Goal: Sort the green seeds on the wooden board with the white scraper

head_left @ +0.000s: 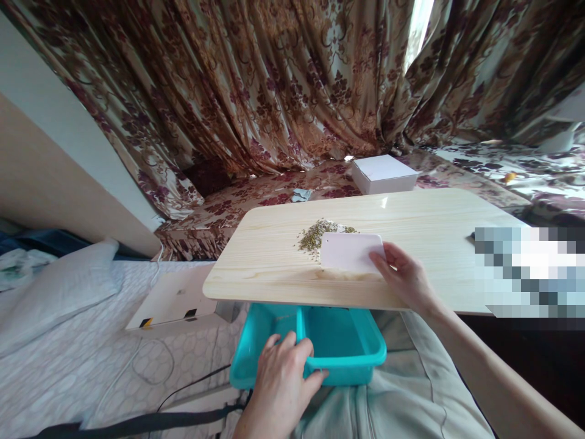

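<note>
Both hands are occupied: right hand pinching a flat white rectangular card that partly hides a green-and-white granular heap on the pale wood-grain table; left hand gripping a divided turquoise plastic bin. White rectangular box behind.

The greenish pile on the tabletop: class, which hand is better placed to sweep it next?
The right hand, probably: it holds the white card close by the pile, while the left hand is down at the teal bin.

Turquoise bin; white card; floral curtain.
</note>
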A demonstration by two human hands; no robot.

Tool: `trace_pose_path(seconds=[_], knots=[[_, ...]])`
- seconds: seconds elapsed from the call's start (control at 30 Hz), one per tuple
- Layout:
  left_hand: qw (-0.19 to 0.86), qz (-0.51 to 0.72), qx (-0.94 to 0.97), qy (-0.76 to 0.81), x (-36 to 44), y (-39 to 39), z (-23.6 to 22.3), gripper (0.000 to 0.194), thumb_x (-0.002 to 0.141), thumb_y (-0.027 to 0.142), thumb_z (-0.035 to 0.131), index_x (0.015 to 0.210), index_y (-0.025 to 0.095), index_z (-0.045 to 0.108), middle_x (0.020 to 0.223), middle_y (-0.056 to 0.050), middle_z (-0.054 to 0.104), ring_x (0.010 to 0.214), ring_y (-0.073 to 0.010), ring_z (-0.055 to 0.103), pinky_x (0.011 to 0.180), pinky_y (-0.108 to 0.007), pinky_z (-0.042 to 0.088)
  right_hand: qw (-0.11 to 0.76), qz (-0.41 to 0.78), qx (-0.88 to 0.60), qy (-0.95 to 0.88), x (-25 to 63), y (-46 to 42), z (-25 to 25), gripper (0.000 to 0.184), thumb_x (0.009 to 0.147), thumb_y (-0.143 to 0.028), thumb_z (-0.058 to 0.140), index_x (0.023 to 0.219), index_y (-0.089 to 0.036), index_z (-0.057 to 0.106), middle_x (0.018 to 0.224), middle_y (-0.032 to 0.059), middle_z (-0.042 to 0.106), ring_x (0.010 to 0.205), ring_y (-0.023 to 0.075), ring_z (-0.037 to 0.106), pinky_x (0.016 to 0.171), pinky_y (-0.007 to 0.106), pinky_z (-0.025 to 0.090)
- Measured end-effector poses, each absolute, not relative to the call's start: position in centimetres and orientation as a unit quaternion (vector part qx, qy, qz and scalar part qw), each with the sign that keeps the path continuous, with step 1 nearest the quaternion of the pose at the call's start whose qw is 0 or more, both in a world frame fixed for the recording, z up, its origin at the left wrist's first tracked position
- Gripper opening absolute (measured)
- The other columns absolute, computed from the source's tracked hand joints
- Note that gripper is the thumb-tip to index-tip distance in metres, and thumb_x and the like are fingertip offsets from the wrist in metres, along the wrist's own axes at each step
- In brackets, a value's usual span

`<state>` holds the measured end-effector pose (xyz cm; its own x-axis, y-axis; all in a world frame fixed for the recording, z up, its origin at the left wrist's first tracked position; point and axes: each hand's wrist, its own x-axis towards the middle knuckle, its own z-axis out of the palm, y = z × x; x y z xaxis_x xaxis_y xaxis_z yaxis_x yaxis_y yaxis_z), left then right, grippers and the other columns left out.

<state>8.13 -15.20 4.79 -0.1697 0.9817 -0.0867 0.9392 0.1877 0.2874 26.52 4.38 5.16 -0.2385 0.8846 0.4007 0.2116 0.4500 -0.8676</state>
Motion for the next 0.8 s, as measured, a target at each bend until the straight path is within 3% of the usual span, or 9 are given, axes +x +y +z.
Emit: trace_pose_path(seconds=[0.4, 0.8], knots=[[0.14, 0.078, 0.627, 0.762, 8.21, -15.09, 4.98, 0.011, 0.075, 0.033, 0.069, 0.078, 0.024, 0.062, 0.083, 0.001, 0.061, 0.087, -0.0224, 0.056, 0.086, -0.037, 0.038, 0.471, 0.328, -0.373, -0.729, 26.38, 4.25, 5.13, 0.019, 0.082, -0.037, 0.056, 0.086, -0.02, 0.062, 0.071, 0.0022, 0.065, 0.067, 0.0157, 0.06, 0.059, 0.024, 0.049], [0.133, 0.08, 0.63, 0.761, 8.15, -15.17, 4.89, 0.011, 0.075, 0.033, 0.068, 0.077, 0.024, 0.061, 0.083, 0.001, 0.06, 0.086, -0.0225, 0.056, 0.084, -0.037, 0.039, 0.426, 0.422, -0.341, -0.724, 26.74, 3.71, 5.23, 0.018, 0.079, -0.036, 0.059, 0.082, -0.019, 0.061, 0.071, 0.0016, 0.063, 0.067, 0.0163, 0.059, 0.056, 0.024, 0.046]])
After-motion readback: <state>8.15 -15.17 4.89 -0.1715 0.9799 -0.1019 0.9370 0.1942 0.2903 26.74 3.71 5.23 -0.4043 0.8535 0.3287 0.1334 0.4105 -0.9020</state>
